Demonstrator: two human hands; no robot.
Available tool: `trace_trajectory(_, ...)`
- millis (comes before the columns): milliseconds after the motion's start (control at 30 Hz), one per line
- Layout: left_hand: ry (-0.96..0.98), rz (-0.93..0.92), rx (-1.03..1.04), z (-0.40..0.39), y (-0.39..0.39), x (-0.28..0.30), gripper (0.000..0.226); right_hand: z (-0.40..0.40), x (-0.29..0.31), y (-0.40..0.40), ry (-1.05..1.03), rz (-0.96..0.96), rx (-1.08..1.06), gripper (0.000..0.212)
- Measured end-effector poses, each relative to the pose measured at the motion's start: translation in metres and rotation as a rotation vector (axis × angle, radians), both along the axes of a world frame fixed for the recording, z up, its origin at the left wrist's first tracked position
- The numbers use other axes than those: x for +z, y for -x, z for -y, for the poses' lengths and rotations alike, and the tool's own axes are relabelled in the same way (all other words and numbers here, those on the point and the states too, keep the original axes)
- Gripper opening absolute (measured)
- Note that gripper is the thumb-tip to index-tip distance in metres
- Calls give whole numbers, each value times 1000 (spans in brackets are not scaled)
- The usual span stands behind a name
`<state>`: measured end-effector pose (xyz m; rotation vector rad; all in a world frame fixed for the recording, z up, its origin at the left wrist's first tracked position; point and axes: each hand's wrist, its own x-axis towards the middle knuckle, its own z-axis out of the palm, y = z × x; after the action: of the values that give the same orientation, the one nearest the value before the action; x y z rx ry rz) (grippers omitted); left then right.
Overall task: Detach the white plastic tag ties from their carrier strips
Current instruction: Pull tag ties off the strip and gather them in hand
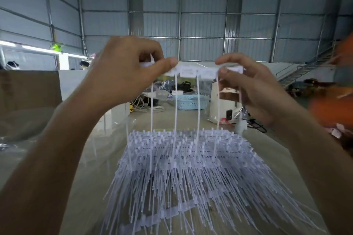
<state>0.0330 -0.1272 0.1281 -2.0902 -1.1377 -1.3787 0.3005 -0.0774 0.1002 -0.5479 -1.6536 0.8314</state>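
Two hands, left (131, 66) and right (246, 80), pinch a strip (194, 71) of ties (176, 101) aloft. More ties pile (181, 168) at 6 o'clock.

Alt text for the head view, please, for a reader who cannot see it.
Two hands, left and right, hold up a white strip by its ends, with thin ties hanging from it. Below, a pile of ties lies on the table, in a warehouse with metal walls.
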Motion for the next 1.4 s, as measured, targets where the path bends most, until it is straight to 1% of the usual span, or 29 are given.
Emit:
trace_trajectory(100,254,-142,55,-19,8,-11,45,-16,-16,-8,60,156,-52,6)
trace_trajectory(200,498,-265,60,-42,13,-31,36,-27,-32,-13,170,364,-50,14)
trace_trajectory(233,585,-343,83,-50,14,-39,30,-29,-35,-13,184,416,-47,15)
trace_trajectory(267,665,-454,136,-57,15,-46,28,-31,-38,-12,185,452,-47,15)
trace_trajectory(300,737,-570,204,-62,15,-53,32,-32,-41,-9,180,472,-46,17)
trace_trajectory(333,787,-648,248,-66,14,-59,37,-33,-43,-7,170,480,-39,18)
trace_trajectory(367,818,-664,230,-69,11,-62,39,-34,-45,-4,156,484,-24,20)
trace_trajectory(400,831,-622,150,-70,8,-63,38,-35,-46,-1,139,486,-5,20)
trace_trajectory(500,785,-384,-144,-72,-6,-67,32,-35,-48,7,104,463,18,22)
trace_trajectory(567,731,-249,-246,-73,-16,-73,22,-35,-50,9,92,429,14,25)
trace_trajectory(633,718,-98,-331,-76,-24,-84,18,-36,-53,10,99,388,9,28)
trace_trajectory(667,720,-32,-372,-77,-26,-89,19,-37,-55,10,107,373,7,27)
trace_trajectory(733,719,57,-417,-80,-27,-97,23,-39,-58,11,127,363,3,15)
trace_trajectory(767,716,80,-419,-81,-27,-98,25,-40,-59,12,142,371,-6,10)
trace_trajectory(800,711,97,-419,-81,-28,-97,27,-40,-60,12,161,386,-11,10)
trace_trajectory(900,689,137,-429,-80,-30,-91,30,-40,-60,12,228,396,81,18)
trace_trajectory(967,700,186,-440,-79,-33,-90,32,-38,-58,10,229,347,150,22)
trace_trajectory(1000,715,204,-438,-79,-34,-90,34,-37,-58,9,207,330,151,23)
trace_trajectory(1067,744,207,-409,-81,-34,-90,38,-37,-57,10,129,356,91,18)
trace_trajectory(1167,777,214,-376,-80,-32,-88,35,-38,-56,17,-3,454,-44,8)
trace_trajectory(1300,776,266,-402,-77,-28,-82,40,-36,-50,24,-220,554,-205,7)
trace_trajectory(1400,786,265,-399,-75,-27,-77,41,-33,-48,24,-418,628,-329,7)
